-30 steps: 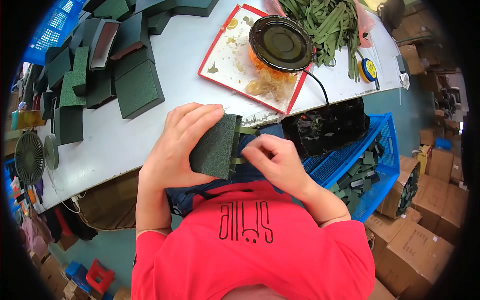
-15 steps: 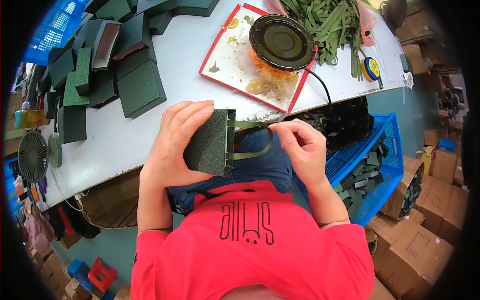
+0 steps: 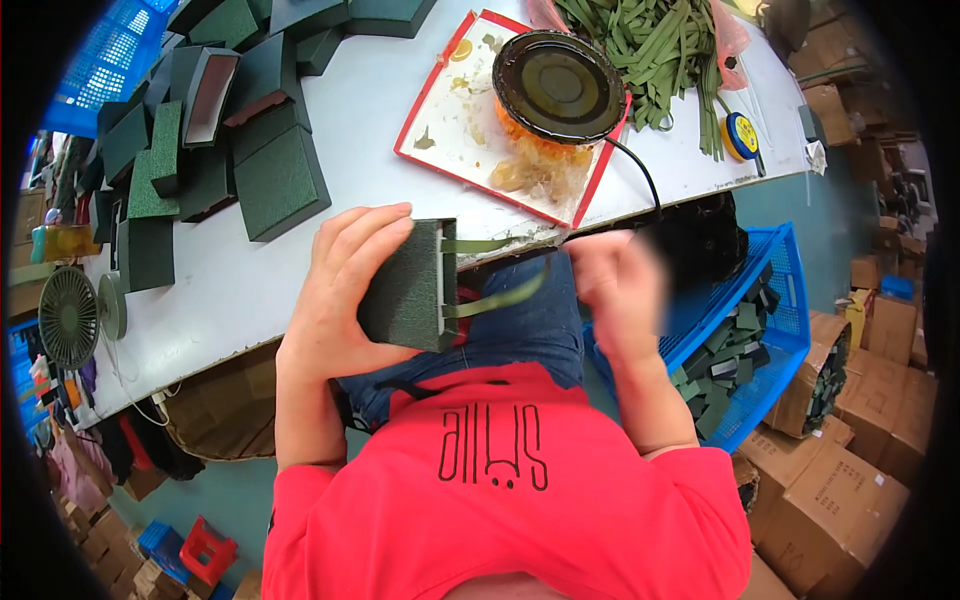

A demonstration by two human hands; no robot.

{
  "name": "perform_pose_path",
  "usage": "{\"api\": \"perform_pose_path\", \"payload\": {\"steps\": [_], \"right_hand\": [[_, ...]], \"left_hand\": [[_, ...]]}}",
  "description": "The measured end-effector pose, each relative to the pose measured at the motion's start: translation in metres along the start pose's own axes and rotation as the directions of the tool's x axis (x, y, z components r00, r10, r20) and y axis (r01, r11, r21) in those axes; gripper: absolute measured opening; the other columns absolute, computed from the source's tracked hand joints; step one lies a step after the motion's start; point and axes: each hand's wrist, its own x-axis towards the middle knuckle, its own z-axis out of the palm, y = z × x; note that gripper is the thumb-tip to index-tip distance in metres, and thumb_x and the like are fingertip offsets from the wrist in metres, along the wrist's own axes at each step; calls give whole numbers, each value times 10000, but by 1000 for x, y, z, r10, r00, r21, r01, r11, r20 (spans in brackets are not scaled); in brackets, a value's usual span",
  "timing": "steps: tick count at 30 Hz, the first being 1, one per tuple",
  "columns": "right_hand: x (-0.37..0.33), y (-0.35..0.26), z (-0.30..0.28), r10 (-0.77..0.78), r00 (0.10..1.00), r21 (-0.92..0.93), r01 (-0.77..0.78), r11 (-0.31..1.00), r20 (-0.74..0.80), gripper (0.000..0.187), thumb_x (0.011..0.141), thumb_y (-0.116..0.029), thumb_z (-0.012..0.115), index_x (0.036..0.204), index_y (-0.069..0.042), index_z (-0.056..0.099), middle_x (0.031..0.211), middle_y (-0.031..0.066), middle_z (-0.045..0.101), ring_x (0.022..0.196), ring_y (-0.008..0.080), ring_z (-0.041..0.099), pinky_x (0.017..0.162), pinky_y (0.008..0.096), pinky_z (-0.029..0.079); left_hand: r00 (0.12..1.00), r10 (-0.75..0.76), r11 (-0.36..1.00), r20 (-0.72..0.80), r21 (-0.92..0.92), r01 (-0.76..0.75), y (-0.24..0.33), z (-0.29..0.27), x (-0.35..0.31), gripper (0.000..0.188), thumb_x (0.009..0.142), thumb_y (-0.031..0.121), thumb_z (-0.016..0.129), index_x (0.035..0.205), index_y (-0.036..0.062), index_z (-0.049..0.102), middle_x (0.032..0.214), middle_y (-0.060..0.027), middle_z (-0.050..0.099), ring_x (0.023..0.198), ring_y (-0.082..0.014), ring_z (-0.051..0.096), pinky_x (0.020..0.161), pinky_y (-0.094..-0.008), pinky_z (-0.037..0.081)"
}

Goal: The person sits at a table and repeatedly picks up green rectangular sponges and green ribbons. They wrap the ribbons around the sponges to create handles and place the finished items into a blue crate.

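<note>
My left hand [image 3: 335, 290] is wrapped round a small dark green box [image 3: 403, 285], thumb beneath it and fingers along its far side. From the box's right side, with its pale edge, a green ribbon [image 3: 500, 297] sticks out in two strands toward my right hand [image 3: 620, 290]. That hand is smeared by motion, just beyond the ribbon's blurred end. Whether its fingers touch the ribbon cannot be made out.
Dark green boxes [image 3: 280, 185] are piled at the table's left. A round black-topped pot [image 3: 558, 85] stands on a red-rimmed white board [image 3: 440, 130]. Behind it lie green ribbons [image 3: 660, 50]. A blue crate [image 3: 790, 330] of green pieces stands right, beside cartons [image 3: 835, 500].
My right hand, pinching the ribbon loop before, has moved slightly right and is blurred. The ribbon strands have shifted, and the box in my left hand has moved a little left.
</note>
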Motion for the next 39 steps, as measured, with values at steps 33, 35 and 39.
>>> {"api": "perform_pose_path", "payload": {"steps": [33,35,39], "right_hand": [[157,-21,-106,-608,692,-854,518,41,390,221,833,-7,691,1034,-96,721,1071,87,609,933,279,646,771,392,552],[164,-20,-103,-586,700,-844,534,50,409,180,832,-20,705,1001,-82,700,1081,89,606,930,290,641,779,399,551],[166,-22,-108,-614,659,-803,591,68,433,129,832,-38,719,935,-51,642,1091,95,624,974,288,649,796,419,548]], "left_hand": [[804,-456,871,-383,-8,491,-22,-33,-31,212,821,76,782,809,12,581,1048,-129,577,971,-209,531,948,-329,424],[849,-274,925,-451,118,361,-11,-33,-23,359,785,-9,724,631,49,404,1319,-158,561,1298,-325,475,1120,-444,314],[967,-21,905,-252,407,126,2,-27,-5,361,694,-43,688,585,30,352,1490,-218,511,1479,-468,327,1186,-547,237]]}}
